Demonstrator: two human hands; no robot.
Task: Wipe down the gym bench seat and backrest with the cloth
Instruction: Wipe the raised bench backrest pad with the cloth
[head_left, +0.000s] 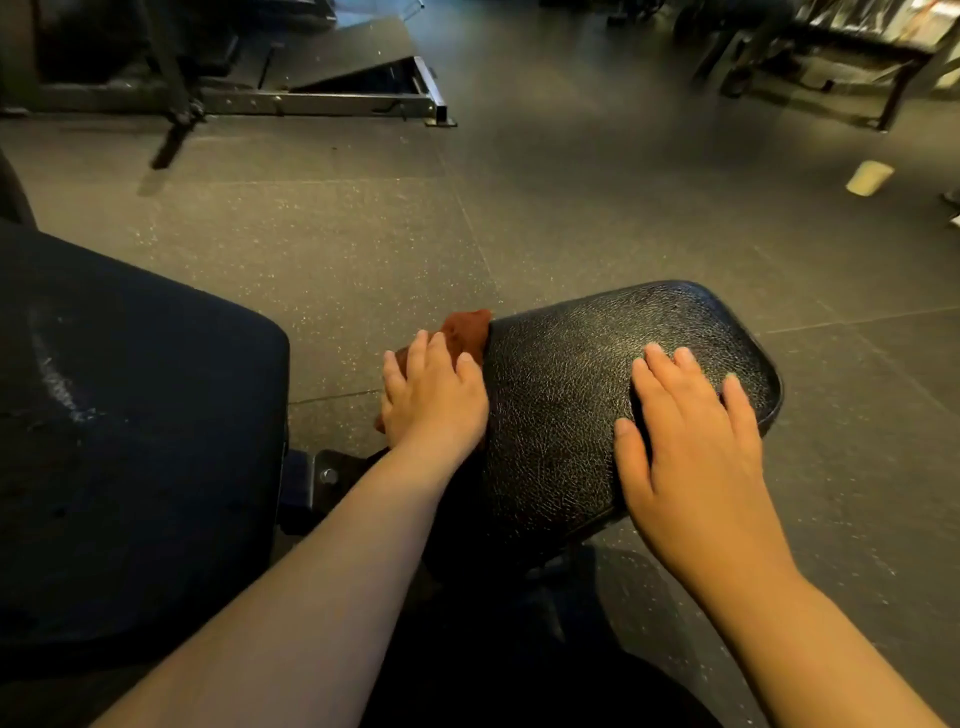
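Left grip (434, 395) released, flat atop brown cloth (467, 327) at seat (561, 395) left edge, cloth poking out ahead. Right grip (691, 441) released, flat on seat.

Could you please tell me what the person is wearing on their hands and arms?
Nothing that shows. The left hand and right hand have no gloves, and no ring, watch or bracelet is visible. Both forearms are bare down to the bottom edge of the picture, so no sleeve appears. The fingernails look short.
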